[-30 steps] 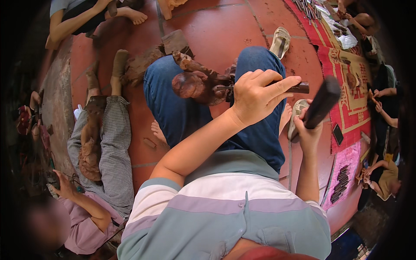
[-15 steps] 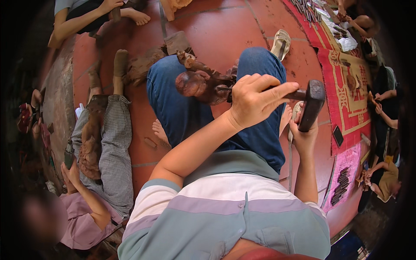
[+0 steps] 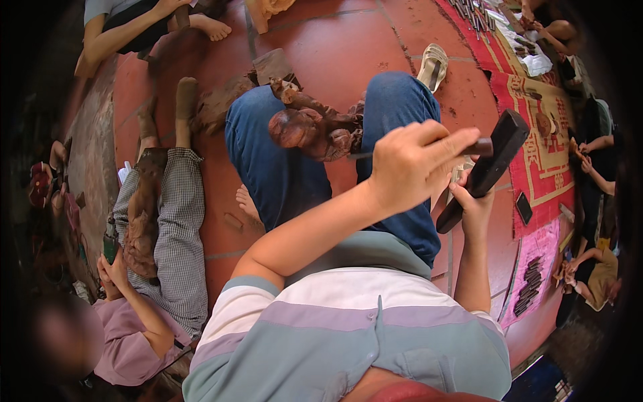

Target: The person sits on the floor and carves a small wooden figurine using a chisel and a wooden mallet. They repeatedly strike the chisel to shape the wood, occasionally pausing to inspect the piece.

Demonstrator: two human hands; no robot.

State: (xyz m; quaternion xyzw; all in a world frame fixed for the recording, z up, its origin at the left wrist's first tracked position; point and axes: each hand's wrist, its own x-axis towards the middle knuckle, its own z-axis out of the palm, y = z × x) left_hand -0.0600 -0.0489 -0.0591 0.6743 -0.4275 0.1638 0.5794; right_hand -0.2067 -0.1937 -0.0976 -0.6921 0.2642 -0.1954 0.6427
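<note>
A reddish-brown wood carving [image 3: 295,127] with rounded, knobbly forms is propped between my knees. My left hand [image 3: 410,167] is wrapped round a chisel [image 3: 479,147], whose dark handle end sticks out past my fingers. Its thin blade reaches left to the carving's right edge; whether the tip touches the wood I cannot tell. My right hand [image 3: 474,204] grips a dark, blocky mallet [image 3: 499,147], held tilted just beyond the chisel's handle end. My index finger on the left hand lies stretched along the chisel handle.
To my left, a seated person in checked trousers [image 3: 179,214] has another carving [image 3: 140,234] on the legs and holds a phone [image 3: 110,248]. At right lie a red patterned mat [image 3: 536,174], a phone [image 3: 523,208] and a pink cloth [image 3: 546,244] with several tools. A sandal [image 3: 433,67] stands beyond my right knee.
My left hand has shifted slightly right and nearer to me with the chisel, drawing back from the carving. The mallet has swung away to the right of the chisel's end and tilted.
</note>
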